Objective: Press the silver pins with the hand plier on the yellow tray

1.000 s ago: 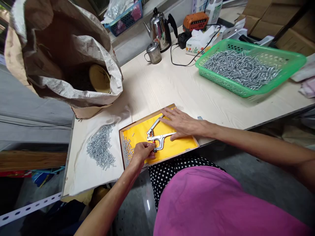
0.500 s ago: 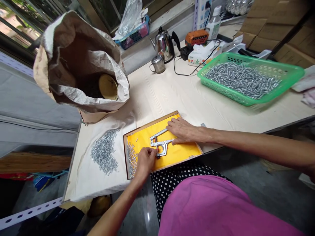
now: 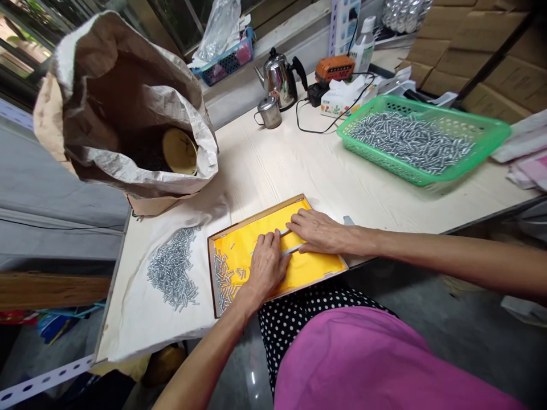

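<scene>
Just below the center of the frame, a shallow tray [image 3: 255, 218] with a yellow lining is lying tilted across the near edge of a pale surface [image 3: 277, 165]. Inside it, a metal tool [image 3: 292, 249] is resting, mostly hidden, with two slim handles showing between the person's hands. The right hand [image 3: 317, 230] is curling its fingers around the handle ends, grasping them. The left hand [image 3: 268, 261] is lying palm down over the tool's other end, its fingers bent; whether it is gripping anything underneath cannot be told. Small metal pins [image 3: 223, 279] are gathering at the tray's left end, a few lying loose beside them. To the left of the tray, a larger pile of pins [image 3: 173, 270] is sitting on a white cloth [image 3: 134, 319]. At the upper left, a large open sack [image 3: 49, 117] is standing with a yellowish bowl [image 3: 182, 152] inside. At the upper right, a green basket [image 3: 376, 158] is holding many more pins. At the upper center, a metal cup [image 3: 270, 113] is standing beside a shiny kettle [image 3: 277, 80].
</scene>
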The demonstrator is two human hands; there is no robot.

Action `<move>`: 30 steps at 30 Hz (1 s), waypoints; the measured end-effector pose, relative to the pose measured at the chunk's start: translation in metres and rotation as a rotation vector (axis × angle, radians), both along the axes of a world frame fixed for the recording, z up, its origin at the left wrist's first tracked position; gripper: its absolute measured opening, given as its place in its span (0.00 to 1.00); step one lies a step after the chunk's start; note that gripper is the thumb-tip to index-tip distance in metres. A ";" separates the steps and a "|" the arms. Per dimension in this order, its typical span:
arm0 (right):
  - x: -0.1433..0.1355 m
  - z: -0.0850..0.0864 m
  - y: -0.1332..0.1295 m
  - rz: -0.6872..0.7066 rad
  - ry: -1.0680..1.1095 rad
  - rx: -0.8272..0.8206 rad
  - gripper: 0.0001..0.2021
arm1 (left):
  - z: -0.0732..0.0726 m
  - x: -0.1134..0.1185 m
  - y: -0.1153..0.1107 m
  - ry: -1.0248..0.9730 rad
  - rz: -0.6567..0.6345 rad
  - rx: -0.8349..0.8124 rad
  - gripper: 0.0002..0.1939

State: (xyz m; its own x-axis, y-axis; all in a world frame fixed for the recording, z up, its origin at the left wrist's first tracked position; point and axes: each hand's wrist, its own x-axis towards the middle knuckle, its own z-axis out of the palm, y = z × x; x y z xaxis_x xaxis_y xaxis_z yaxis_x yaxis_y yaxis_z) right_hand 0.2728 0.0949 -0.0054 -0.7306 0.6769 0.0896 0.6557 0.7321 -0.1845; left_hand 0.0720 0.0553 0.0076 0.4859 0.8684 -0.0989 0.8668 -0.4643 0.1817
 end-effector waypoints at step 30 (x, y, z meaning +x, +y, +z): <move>0.000 -0.035 -0.053 -0.083 0.219 0.074 0.12 | 0.011 -0.031 -0.041 -0.150 0.805 -0.427 0.18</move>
